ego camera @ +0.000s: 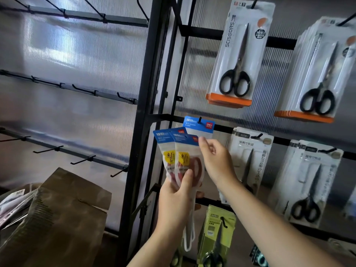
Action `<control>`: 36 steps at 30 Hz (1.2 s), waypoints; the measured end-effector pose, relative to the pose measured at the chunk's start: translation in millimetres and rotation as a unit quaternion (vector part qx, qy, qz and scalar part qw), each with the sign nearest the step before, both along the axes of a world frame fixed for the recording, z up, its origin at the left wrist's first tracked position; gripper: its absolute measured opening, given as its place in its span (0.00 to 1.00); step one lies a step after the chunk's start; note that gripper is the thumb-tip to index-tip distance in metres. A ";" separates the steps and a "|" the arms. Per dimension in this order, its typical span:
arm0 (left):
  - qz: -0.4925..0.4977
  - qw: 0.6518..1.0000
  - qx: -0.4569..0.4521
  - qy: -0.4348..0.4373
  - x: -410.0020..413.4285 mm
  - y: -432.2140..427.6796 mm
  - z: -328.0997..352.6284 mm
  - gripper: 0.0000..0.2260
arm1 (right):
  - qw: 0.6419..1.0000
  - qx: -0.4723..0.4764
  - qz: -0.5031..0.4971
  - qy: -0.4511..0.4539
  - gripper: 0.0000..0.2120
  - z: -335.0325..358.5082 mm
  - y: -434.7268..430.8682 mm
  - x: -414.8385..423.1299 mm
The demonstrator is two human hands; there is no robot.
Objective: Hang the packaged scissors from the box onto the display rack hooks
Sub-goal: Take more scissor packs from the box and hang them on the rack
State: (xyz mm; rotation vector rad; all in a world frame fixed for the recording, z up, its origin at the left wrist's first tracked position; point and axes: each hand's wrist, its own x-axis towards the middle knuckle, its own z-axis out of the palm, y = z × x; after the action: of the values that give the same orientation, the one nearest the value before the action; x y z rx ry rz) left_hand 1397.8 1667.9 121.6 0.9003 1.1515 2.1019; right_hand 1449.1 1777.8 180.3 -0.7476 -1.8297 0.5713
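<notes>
My left hand (176, 201) grips two blue-topped packs of red-handled scissors (180, 157), fanned upright in front of the rack. Behind them, a third pack of the same kind (199, 125) hangs on a black hook (200, 119) of the middle rail. My right hand (215, 160) is raised beside the held packs, its fingertips pinching the upper right edge of the front pack, just below the hanging one. The brown cardboard box (63, 214) stands open at lower left.
Black-handled scissors in white and orange cards (234, 60) hang above, white-carded ones (248, 160) to the right, green packs (215, 234) below. A black upright post (142, 112) splits the rack. The left section has several bare hooks (82, 160). Loose packets (13, 205) lie at far left.
</notes>
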 end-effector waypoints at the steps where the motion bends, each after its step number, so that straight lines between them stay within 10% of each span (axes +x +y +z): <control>1: 0.001 1.000 0.002 0.003 0.8 1.0 -0.5 0.05 | 1.000 -0.015 0.021 -0.001 0.13 -1.4 -2.8 1.0; 16: 0.144 0.988 -0.018 0.054 -13.7 6.3 -6.6 0.16 | 0.983 -0.007 -0.066 0.171 0.05 37.7 27.3 -14.9; 36: -0.011 0.999 -0.011 0.034 -10.4 -0.9 5.9 0.12 | 0.980 0.022 -0.161 0.112 0.08 41.0 41.5 -29.3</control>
State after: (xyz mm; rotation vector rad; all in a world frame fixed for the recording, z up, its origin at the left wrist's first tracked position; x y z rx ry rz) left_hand 1387.4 1666.9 127.6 0.9766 1.1904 2.0512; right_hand 1419.9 1819.3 221.2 -0.8915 -1.4715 0.3837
